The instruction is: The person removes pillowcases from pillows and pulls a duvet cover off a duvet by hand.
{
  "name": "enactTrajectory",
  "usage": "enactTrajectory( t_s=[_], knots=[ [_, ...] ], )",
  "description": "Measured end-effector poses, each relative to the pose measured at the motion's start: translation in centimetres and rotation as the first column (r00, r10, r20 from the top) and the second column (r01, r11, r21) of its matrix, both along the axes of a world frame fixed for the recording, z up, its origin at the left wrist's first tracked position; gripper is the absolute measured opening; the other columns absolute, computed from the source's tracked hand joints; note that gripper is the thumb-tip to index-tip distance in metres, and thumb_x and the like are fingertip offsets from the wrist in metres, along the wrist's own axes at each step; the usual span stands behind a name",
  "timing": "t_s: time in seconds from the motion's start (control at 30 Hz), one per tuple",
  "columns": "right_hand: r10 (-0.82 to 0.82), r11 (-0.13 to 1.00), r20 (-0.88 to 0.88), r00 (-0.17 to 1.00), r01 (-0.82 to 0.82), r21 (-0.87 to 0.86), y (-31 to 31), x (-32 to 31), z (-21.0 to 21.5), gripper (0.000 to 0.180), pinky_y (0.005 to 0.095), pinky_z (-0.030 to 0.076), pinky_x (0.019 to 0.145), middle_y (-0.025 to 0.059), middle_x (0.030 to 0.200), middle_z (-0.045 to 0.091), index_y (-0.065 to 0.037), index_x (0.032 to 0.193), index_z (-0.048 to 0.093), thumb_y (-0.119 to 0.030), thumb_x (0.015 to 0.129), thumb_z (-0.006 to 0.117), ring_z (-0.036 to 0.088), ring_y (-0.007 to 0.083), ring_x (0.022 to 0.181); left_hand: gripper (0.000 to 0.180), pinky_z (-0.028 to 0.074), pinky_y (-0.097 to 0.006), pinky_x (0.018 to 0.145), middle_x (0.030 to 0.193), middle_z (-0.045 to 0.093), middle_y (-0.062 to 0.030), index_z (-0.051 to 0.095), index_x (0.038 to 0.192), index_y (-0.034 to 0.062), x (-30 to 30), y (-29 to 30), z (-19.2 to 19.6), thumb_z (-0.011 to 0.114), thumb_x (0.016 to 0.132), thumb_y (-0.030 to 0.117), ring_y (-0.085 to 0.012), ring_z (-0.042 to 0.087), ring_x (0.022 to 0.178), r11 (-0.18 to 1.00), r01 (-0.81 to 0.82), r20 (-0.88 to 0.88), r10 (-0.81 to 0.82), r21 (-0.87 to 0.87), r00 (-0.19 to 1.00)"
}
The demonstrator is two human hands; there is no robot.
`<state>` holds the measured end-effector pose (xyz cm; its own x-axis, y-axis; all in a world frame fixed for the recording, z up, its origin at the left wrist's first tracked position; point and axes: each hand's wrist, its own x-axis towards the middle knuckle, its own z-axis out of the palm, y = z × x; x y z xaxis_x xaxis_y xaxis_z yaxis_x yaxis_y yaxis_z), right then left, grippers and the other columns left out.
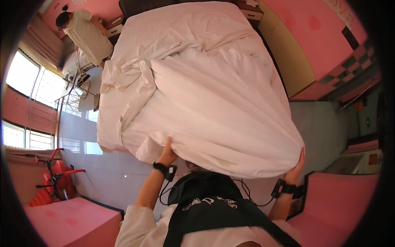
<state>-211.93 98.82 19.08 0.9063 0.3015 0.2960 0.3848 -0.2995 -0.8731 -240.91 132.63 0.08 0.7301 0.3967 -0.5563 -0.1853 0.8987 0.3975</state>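
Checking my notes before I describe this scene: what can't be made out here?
Left hand, head view: its fingers are mostly hidden by the white sheet.
Right hand, head view: its fingers are mostly hidden by the same sheet.
Dark headboard, head view: cut off by the upper edge.
Orange thing at far right, head view: too small to identify.

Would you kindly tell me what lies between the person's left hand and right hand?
In the head view, the white cover spans the stretch between the left hand and the right hand.
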Motion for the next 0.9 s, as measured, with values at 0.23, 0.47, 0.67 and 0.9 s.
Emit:
enactTrajectory(
  t_s=[0.23,0.47,0.67,0.9],
  knots=[
    [0.069,0.890,-0.584,0.809,0.215,0.402,-3.6,0.6,3.3,0.046,0.0262,0.037,0.087,0.0121,0.112,0.050,0.007,0.115,0.042,-0.032,0.091,0.034,0.048,0.0161,0.101,0.081,0.021,-0.045,0.100,0.132,0.031,-0.0105,0.030,0.129,0.0121,8.2,-7.3,-3.6,0.033,0.073,0.070,-0.0314,0.030,0.119,0.919,0.010,-0.278,-0.130,-0.395,0.952],
    [0.203,0.925,-0.547,0.812,0.024,0.380,-1.1,2.3,3.2,0.049,0.0264,0.036,0.088,0.0107,0.113,0.049,0.004,0.115,0.043,-0.036,0.091,0.029,0.047,0.0160,0.103,0.083,0.020,-0.049,0.099,0.134,0.029,-0.0102,0.028,0.130,0.0135,6.8,-10.2,-8.4,0.033,0.071,0.071,-0.0330,0.028,0.119,0.955,-0.075,-0.467,-0.070,-0.286,0.881],
    [0.452,0.759,-0.603,0.657,0.072,0.647,-0.1,5.5,0.9,0.050,0.0311,0.037,0.090,0.0114,0.117,0.047,0.001,0.119,0.041,-0.039,0.088,0.035,0.047,0.0199,0.105,0.076,0.030,-0.043,0.097,0.126,0.038,-0.0072,0.033,0.127,0.0119,10.4,-5.2,-2.4,0.034,0.075,0.068,-0.0268,0.035,0.116,0.953,-0.295,-0.030,0.293,-0.075,0.956],
    [0.721,0.663,-0.664,0.197,0.081,0.744,2.5,4.8,-4.7,0.053,0.0434,0.033,0.095,0.0123,0.123,0.042,-0.002,0.123,0.035,-0.030,0.081,0.052,0.042,0.0278,0.112,0.058,0.025,-0.033,0.100,0.130,0.032,-0.0152,0.023,0.131,0.0050,2.6,8.7,16.1,0.049,0.082,0.024,-0.0257,0.032,0.120,-0.099,0.419,-0.178,0.799,0.903,0.574]
  ],
)
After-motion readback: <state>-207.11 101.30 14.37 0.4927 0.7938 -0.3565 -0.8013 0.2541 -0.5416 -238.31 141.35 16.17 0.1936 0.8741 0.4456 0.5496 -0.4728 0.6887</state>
